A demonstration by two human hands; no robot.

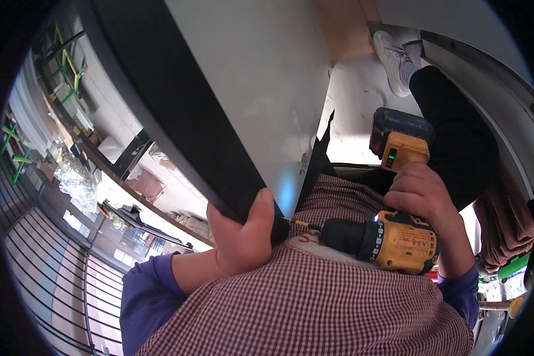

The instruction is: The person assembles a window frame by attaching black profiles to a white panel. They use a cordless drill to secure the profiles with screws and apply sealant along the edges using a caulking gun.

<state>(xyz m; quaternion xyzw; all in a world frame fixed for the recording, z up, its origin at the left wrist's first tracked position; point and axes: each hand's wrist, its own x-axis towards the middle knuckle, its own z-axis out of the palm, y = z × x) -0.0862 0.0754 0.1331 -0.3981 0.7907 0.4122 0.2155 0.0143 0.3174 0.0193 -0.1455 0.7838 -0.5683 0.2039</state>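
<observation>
A yellow and black cordless drill driver (400, 242) is gripped in my right hand (420, 191), its battery pack (400, 129) pointing up and away from me. From the black chuck (343, 236) a driver bit with a yellow band (303, 224) reaches left to the end of a long black bar (160, 89). My left hand (244, 236) clasps that end, thumb on the upper face and fingers hidden beneath. Alongside the bar runs a pale, smooth panel (253, 66), with a bluish spot of light near its lower corner. The fastener at the bit's tip is too small to make out.
A checked apron (311, 307) covers my front, close under the drill. At the left stand a long bench with a dark edge (111, 164), clear plastic bags (75, 182) and green metal frames (69, 75). A leg with a white shoe (391, 64) extends at upper right, near brown cloth (507, 227).
</observation>
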